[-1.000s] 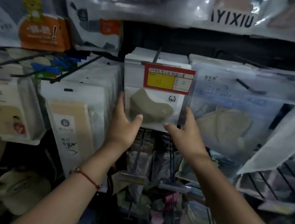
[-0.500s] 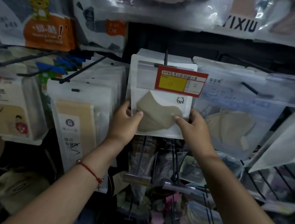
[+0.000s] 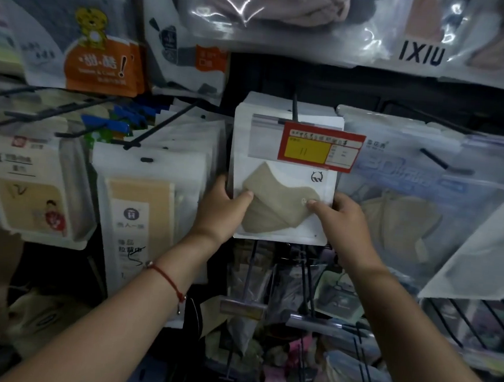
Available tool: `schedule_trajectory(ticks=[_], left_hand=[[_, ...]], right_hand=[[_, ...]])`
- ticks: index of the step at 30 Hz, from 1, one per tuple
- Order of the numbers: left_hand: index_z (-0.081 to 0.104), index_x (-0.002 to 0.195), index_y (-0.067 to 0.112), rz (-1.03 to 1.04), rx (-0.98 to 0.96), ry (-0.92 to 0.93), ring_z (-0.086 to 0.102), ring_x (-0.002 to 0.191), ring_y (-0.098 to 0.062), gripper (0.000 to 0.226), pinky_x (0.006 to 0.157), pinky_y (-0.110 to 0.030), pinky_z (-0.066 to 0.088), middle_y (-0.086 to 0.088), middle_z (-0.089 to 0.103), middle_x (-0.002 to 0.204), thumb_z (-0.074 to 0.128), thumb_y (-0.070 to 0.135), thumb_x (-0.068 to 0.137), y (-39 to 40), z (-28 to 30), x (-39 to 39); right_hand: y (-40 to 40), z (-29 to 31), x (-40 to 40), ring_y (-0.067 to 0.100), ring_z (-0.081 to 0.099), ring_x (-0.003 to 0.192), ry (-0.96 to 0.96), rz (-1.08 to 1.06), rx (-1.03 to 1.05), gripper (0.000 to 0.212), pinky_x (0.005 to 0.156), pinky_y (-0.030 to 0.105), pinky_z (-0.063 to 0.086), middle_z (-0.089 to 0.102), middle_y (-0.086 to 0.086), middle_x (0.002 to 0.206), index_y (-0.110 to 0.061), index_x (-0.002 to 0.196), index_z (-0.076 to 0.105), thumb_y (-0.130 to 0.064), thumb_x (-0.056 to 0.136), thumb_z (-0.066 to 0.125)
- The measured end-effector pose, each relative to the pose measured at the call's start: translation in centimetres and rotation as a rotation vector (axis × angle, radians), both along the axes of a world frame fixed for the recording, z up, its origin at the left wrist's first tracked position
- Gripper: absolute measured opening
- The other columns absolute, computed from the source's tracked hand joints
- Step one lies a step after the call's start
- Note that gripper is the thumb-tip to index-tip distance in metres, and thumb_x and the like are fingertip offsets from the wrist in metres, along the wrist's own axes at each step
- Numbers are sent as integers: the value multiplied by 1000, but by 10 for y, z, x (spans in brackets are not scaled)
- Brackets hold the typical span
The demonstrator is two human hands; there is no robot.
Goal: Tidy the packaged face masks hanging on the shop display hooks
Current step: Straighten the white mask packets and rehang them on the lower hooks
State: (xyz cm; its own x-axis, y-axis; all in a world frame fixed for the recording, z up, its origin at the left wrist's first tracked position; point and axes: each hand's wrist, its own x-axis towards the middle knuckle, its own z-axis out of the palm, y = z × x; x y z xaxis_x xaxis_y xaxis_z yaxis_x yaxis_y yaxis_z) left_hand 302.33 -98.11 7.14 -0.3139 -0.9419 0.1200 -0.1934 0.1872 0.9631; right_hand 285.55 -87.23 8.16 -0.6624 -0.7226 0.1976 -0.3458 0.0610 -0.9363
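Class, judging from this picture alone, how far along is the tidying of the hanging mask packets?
Done: nothing clearly finished. In hand: left hand and right hand grip the khaki mask packet on its hook. Left: the loose packet stack beside it looks fanned out, and the tilted bag hangs askew.

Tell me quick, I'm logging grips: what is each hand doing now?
Left hand: grips the left edge of the white plastic packet with the beige face mask.
Right hand: grips that packet's right edge.

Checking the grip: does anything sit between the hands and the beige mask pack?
Nothing visible. The left hand and right hand already pinch the beige mask pack at its lower sides.
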Motion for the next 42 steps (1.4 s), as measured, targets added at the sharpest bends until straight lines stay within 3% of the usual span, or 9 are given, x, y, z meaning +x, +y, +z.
schedule_trajectory(ticks=[3, 10, 13, 17, 21, 25, 32, 36, 42], left_hand=[[58, 118, 30, 0, -18, -23, 66, 98, -15, 37, 87, -32, 52, 11, 69, 102, 66, 39, 83, 15, -4, 4], [59, 101, 29, -71, 16, 91, 63, 71, 7, 8, 53, -5, 42, 19, 66, 86, 65, 31, 95, 54, 7, 31], [70, 96, 28, -158, 62, 132, 70, 78, 3, 8, 65, -11, 52, 14, 76, 87, 67, 35, 93, 61, 12, 45], [74, 94, 20, -238, 131, 227, 74, 83, -8, 5, 67, -19, 57, 8, 78, 89, 69, 22, 92, 67, 18, 56], [78, 88, 18, -323, 165, 298, 74, 92, -20, 17, 81, -34, 59, -3, 78, 97, 72, 29, 76, 71, 23, 67], [80, 87, 26, -441, 189, 341, 74, 90, -19, 12, 73, -26, 57, -5, 78, 98, 82, 20, 76, 79, 30, 78], [80, 98, 19, -685, 316, 233, 74, 96, -19, 35, 74, -21, 57, -7, 77, 105, 82, 22, 63, 90, 34, 93], [78, 104, 19, -556, 371, 302, 73, 100, -22, 72, 73, -24, 58, -7, 76, 111, 96, 53, 43, 91, 29, 88], [75, 106, 15, -312, 312, 548, 74, 93, -19, 41, 71, -25, 59, -6, 77, 106, 70, 42, 75, 88, 50, 78]], right_hand=[[7, 0, 5, 3, 66, 87, 34, -2, -11, 17, 66, 18, 49, 71, -11, 96, -21, 109, 68, -24, 92, 64], [23, 13, 8, 18, 66, 93, -6, -51, -58, 14, 82, 38, 54, 69, -1, 99, -19, 102, 62, -27, 92, 65], [31, 20, 9, 28, 63, 81, -14, -46, -71, 24, 74, 40, 51, 69, 10, 93, -10, 97, 64, -33, 91, 66], [45, 30, 16, 17, 43, 63, -61, -14, -92, 23, 57, 31, 36, 49, 5, 71, -12, 82, 57, -30, 87, 70], [63, 41, 27, 23, 51, 68, -267, 36, -93, 13, 59, 35, 42, 58, 8, 78, -20, 86, 56, -26, 88, 67], [80, 58, 33, 23, 68, 68, -409, 168, -80, 17, 54, 32, 56, 73, 0, 84, -18, 99, 62, -29, 87, 67], [97, 68, 33, 24, 72, 78, -343, 308, -110, 27, 66, 31, 60, 75, 9, 97, -10, 105, 66, -9, 78, 70], [108, 63, 32, 27, 73, 93, -330, 419, -134, 35, 76, 32, 59, 74, 10, 106, -8, 115, 66, -6, 80, 65], [103, 60, 34, 26, 69, 107, -258, 523, -83, 39, 89, 36, 56, 72, 9, 114, -7, 122, 63, -2, 84, 63]])
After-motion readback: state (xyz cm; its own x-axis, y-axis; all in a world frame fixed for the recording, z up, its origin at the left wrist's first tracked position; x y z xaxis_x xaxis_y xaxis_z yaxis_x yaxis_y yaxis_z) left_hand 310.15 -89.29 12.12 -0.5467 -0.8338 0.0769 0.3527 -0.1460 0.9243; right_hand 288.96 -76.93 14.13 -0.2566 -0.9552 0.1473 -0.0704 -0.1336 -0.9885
